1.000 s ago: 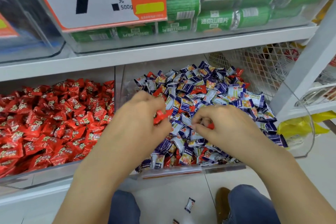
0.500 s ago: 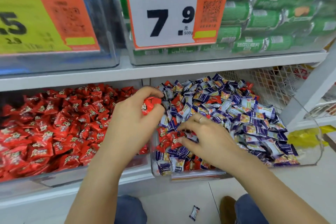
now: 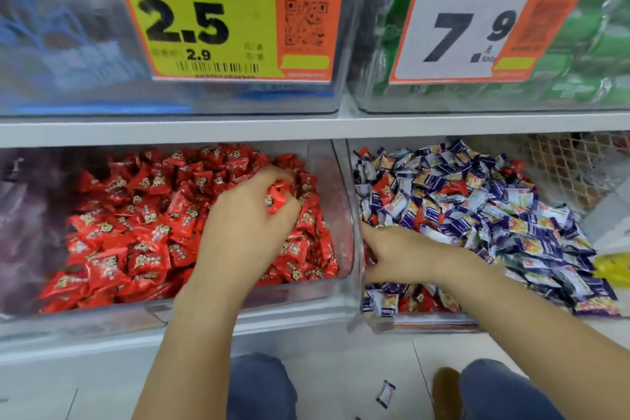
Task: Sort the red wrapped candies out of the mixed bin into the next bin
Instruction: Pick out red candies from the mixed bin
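Two clear bins sit side by side on a white shelf, price cards above. Her left hand pinches red wrapped candies over the red bin. Her right hand lies fingers-down in the mixed bin, grip hidden. One stray candy lies on pale floor tile.

- Red wrapped candies: glossy red wrappers with a gold emblem, heaped loosely, filling the next bin.
- Next bin: clear plastic, at 9 o'clock of the mixed bin, walls touching.
- Mixed bin: clear, piled with purple-white candies, red ones scattered among them.
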{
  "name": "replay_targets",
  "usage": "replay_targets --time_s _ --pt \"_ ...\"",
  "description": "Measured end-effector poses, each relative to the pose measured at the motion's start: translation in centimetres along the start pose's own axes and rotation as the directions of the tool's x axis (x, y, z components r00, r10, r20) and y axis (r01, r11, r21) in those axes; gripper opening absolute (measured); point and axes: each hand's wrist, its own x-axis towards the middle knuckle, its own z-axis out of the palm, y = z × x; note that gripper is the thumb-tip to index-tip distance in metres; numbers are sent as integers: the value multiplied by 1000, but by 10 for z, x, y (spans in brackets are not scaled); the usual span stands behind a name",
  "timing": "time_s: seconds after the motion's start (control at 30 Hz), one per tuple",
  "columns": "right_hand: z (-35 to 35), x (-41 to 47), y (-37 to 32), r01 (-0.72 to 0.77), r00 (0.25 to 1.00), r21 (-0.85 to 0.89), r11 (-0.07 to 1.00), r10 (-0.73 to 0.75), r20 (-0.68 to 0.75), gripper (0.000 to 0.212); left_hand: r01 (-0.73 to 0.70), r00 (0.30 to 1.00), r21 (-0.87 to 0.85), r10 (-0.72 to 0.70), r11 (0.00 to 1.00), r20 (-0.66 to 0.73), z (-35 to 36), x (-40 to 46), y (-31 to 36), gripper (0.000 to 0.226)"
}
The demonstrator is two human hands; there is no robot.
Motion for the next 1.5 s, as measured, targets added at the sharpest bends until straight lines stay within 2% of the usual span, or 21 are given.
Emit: replay_targets --time_s 0.17,0.23,0.37,0.4,0.47,0.57,0.67,0.73,0.83,0.93,1.03,1.13,1.23,1.3,1.37,1.43,1.5 --pt "6 -3 -11 -7 998 -170 985 -3 -57 55 27 989 252 11 967 -148 -4 3 -16 68" --pt "10 -2 -9 0 997 -160 987 -12 -73 48 31 987 253 11 967 -161 -2 3 -15 64" --pt "10 2 -8 -39 994 -94 995 29 -108 34 -15 994 187 35 982 -104 7 3 -13 42" --pt "7 1 -5 -54 992 -29 998 50 -118 31 -34 994 175 51 984 -95 8 4 -11 39" --pt "1 -5 5 -44 987 236 971 78 -139 24 -61 993 154 75 986 -92 10 6 -10 35" --pt "-17 -22 18 6 959 602 799 165 -229 20 -74 990 126 88 989 -110 11 8 -7 29" --pt "-35 -47 23 -33 925 774 632 313 -216 33 -76 991 99 86 992 -100 11 9 -6 27" --pt "-47 -67 16 -11 913 811 585 337 -230 28 -70 992 91 78 993 -96 10 7 -6 28" --pt "-62 -94 -13 99 911 786 611 261 -318 10 -53 992 76 61 996 -108 6 2 -7 33" --pt "-71 -95 -55 256 904 690 676 85 -419 6 -65 992 63 71 996 -100 0 -5 -10 37" --pt "-69 -65 -86 258 911 547 797 -12 -412 6 -37 993 49 42 998 -107 -9 -10 -22 37" --pt "-60 -26 -110 194 904 385 902 -12 -427 20 35 993 -57 -41 998 -108 -22 -10 -37 30" --pt "-51 7 -129 157 908 248 956 -42 -416 43 127 987 -173 -142 977 -73 -33 -9 -47 28" --pt "-45 24 -131 154 941 227 962 -73 -329 62 157 981 -143 -172 977 -95 -39 -9 -51 30" --pt "-44 29 -130 140 975 295 945 -79 -209 85 163 972 -96 -176 982 -153 -44 -10 -55 31" --pt "-44 28 -126 135 983 356 925 -79 -168 85 170 966 -103 -187 980 -182 -50 -10 -57 30" --pt "-45 26 -119 132 973 305 943 -65 -219 66 184 959 -130 -207 974 -191 -53 -10 -59 28"
